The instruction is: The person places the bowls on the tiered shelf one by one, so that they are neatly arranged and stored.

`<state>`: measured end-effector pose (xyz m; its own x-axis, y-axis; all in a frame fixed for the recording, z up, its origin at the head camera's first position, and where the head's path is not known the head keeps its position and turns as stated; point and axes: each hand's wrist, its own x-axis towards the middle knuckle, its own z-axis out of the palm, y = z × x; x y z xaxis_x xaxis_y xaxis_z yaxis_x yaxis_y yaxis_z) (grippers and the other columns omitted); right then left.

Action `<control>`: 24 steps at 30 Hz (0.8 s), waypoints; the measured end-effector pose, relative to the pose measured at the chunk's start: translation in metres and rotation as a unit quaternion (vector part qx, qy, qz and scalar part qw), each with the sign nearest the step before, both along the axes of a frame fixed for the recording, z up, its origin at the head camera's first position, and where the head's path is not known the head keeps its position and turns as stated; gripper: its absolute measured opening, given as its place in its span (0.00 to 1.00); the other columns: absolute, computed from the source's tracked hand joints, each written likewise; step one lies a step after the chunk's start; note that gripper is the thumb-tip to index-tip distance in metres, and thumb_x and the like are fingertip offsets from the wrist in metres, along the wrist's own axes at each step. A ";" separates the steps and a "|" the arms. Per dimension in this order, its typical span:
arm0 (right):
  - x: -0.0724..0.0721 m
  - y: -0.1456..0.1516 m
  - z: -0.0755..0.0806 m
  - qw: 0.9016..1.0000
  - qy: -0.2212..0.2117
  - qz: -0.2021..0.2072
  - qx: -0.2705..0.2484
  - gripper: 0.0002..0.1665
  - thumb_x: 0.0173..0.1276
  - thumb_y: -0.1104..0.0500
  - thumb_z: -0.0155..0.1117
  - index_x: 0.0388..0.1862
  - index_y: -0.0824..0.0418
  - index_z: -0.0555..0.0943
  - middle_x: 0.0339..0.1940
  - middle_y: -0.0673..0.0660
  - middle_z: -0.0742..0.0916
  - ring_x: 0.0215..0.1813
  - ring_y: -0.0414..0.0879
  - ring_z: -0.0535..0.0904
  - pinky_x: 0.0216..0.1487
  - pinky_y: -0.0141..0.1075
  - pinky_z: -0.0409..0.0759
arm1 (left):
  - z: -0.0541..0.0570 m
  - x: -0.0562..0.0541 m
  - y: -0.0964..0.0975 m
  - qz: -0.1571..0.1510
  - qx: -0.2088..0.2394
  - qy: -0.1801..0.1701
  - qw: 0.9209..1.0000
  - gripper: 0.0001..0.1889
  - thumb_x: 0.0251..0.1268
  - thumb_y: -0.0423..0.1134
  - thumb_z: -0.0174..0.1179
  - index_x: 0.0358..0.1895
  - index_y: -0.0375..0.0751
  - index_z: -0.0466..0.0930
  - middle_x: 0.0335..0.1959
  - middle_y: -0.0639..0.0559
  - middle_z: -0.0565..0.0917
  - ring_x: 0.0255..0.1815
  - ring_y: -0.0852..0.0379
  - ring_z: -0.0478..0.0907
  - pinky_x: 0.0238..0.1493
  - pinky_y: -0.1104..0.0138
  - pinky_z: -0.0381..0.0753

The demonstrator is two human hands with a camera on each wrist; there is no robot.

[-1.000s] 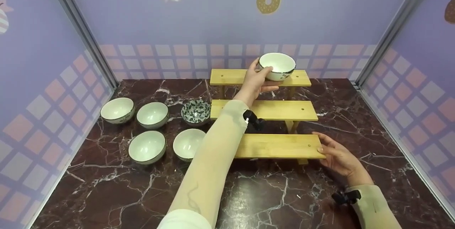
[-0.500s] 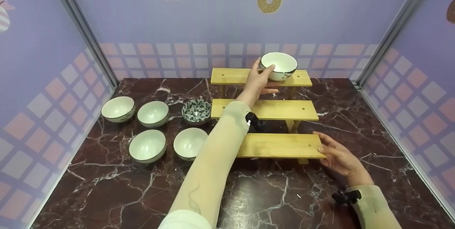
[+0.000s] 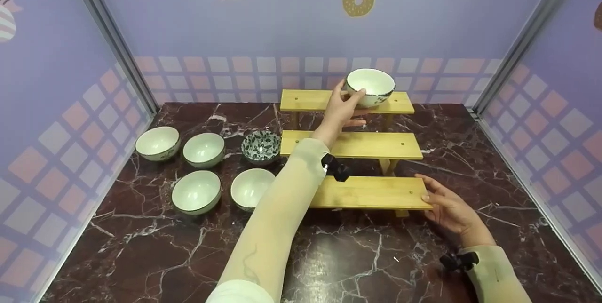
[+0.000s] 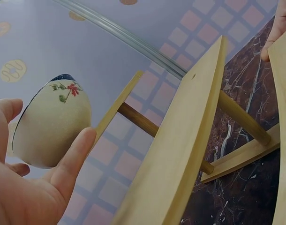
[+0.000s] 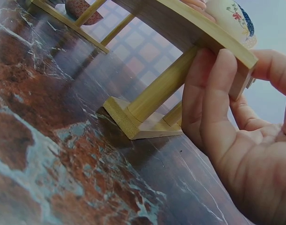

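Cream sleeves [image 3: 265, 227] cover my forearms, both cut off by the bottom edge, over the dark marble table [image 3: 155, 251]. My right hand [image 3: 454, 211] reaches up from the lower right, its thumb and fingers gripping the end of the lowest step [image 3: 371, 193] of a wooden rack [image 3: 371, 145]. My left arm stretches diagonally forward, hiding that step's left end and part of the front right bowl [image 3: 249, 190]; the front left bowl [image 3: 196, 192] sits beside it. Behind these stand a patterned bowl [image 3: 261, 147], a plain bowl [image 3: 204, 150] and the leftmost bowl [image 3: 158, 143]. In my right wrist view, a reddish rounded thing [image 5: 83, 10] is cropped and hard to make out. Farther off, my left hand [image 3: 339, 110] pinches the side of a white bowl [image 3: 371, 87], thumb at its rim. It is nearly upright at the top step [image 3: 303, 99]; whether its base touches the board, I cannot tell. A red flower [image 4: 73, 89] decorates its side. Behind is a lilac wall [image 3: 282, 16].
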<state>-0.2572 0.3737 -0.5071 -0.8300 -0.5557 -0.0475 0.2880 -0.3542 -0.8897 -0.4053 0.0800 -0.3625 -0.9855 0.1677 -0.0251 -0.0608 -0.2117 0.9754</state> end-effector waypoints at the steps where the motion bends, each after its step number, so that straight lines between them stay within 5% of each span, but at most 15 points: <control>1: 0.000 0.000 0.000 1.000 0.001 0.001 -0.001 0.32 0.81 0.72 0.36 0.70 0.41 0.70 0.49 0.51 0.86 0.39 0.38 0.88 0.35 0.25 0.86 | 0.000 0.001 -0.001 0.001 -0.004 0.002 1.000 0.42 0.75 0.46 0.62 0.84 0.55 0.48 0.76 0.39 0.68 0.53 0.39 0.88 0.36 0.57 0.94; 5: 0.000 -0.001 -0.001 1.000 -0.003 0.001 -0.006 0.32 0.81 0.72 0.36 0.70 0.41 0.70 0.49 0.51 0.86 0.39 0.38 0.88 0.35 0.25 0.86 | -0.002 0.007 -0.007 0.004 -0.013 0.014 1.000 0.42 0.75 0.45 0.62 0.84 0.53 0.48 0.74 0.37 0.70 0.56 0.36 0.86 0.44 0.51 0.93; 12: 0.000 -0.001 -0.003 1.000 0.001 0.005 -0.016 0.31 0.82 0.72 0.34 0.74 0.45 0.65 0.49 0.51 0.86 0.40 0.38 0.88 0.37 0.25 0.88 | -0.006 0.020 -0.023 0.004 -0.027 0.037 0.999 0.40 0.75 0.45 0.63 0.84 0.53 0.51 0.76 0.38 0.70 0.57 0.36 0.86 0.37 0.56 0.94; 24: -0.002 0.001 -0.003 0.999 -0.004 0.024 -0.039 0.35 0.81 0.73 0.31 0.73 0.44 0.67 0.52 0.52 0.86 0.43 0.39 0.88 0.40 0.26 0.88 | -0.014 0.065 -0.079 -0.033 -0.052 0.093 0.994 0.39 0.76 0.42 0.62 0.83 0.47 0.53 0.70 0.39 0.76 0.60 0.39 0.84 0.49 0.52 0.93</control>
